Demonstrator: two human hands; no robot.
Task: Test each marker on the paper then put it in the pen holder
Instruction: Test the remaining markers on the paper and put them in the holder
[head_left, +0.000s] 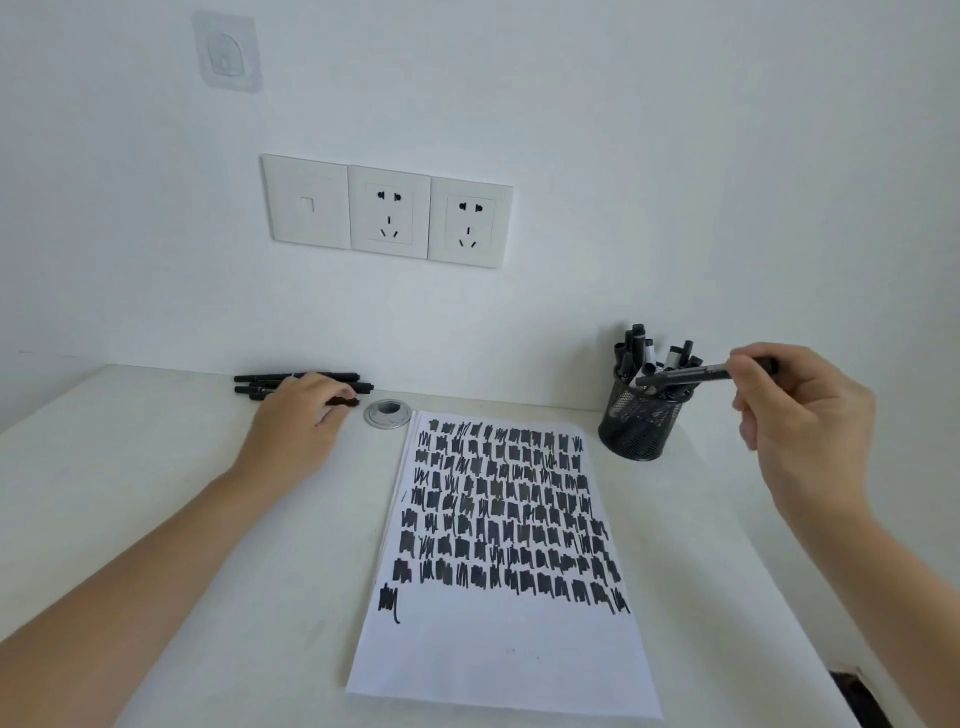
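Black marker (685, 375) is being pinched above the holder (639, 434) by the right hand (800, 410), while the left hand (304, 418) is curling over spare markers (270, 378).

Right hand (802, 410) pinches a marker (685, 375) over the pen holder (639, 431).

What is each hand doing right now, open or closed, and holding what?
Left hand: closed, pinching a pile marker.
Right hand: closed, holding a raised marker above the pen holder.
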